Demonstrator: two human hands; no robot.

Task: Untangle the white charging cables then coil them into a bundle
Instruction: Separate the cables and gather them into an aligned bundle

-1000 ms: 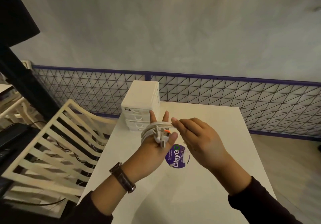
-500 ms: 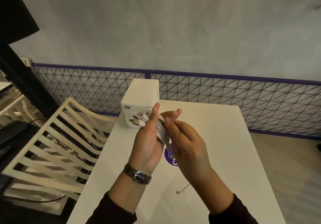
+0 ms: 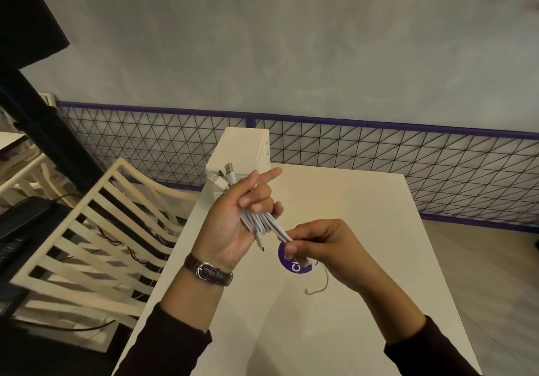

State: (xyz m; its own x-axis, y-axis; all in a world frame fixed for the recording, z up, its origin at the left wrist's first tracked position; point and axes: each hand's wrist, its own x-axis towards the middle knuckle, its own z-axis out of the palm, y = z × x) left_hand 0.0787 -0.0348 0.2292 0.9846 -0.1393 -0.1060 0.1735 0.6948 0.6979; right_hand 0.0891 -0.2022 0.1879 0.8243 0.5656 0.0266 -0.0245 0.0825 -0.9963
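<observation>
White charging cables (image 3: 261, 223): left hand (image 3: 229, 227) grips them, fingers curled; right hand (image 3: 323, 247) seemingly pinches their end.

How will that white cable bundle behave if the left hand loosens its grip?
Probably floppy: the white charging cables are folded into thin loops that only the left hand grips together, so they would likely spring apart. Likely light, since a few fingers carry them. The end pinched by the right hand may slip, the jacket looking smooth.
</observation>
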